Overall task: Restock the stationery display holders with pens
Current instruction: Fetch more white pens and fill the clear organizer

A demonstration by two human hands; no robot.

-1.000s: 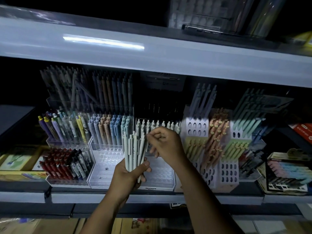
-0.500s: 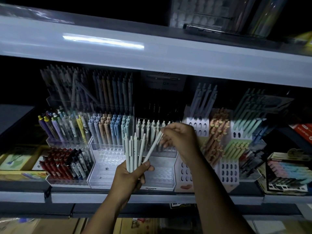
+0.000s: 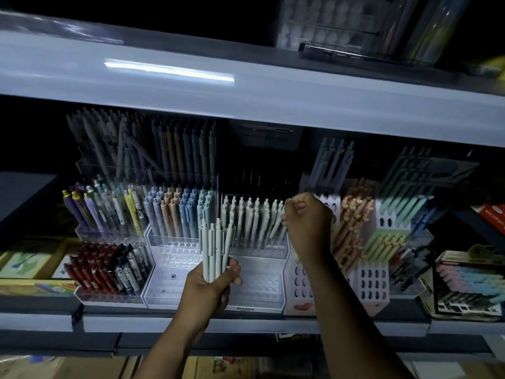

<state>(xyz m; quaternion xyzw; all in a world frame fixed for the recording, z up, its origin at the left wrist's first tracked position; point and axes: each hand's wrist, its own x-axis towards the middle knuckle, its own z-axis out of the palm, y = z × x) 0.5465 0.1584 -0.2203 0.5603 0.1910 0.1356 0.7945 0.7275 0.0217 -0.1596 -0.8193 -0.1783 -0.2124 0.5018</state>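
The clear tiered acrylic pen holders (image 3: 175,272) at six o'clock are glossy, see-through plastic, and their moulded sockets catch the light. The pale grey-green plastic pens (image 3: 216,250) in front of them look matt and smooth (a soft, chalky finish). At eight o'clock the dark red pens (image 3: 90,269) have shiny barrels. The white perforated plastic racks (image 3: 373,283) at four o'clock are opaque and satin. The grey upper shelf edge (image 3: 300,105) at twelve o'clock is smooth and reflects a bright streak.

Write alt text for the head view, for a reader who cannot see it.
A person's left hand grips a bunch of pale pens upright while the right hand holds one pen at the back row of a clear holder, on a dim shop shelf crowded with coloured pens.
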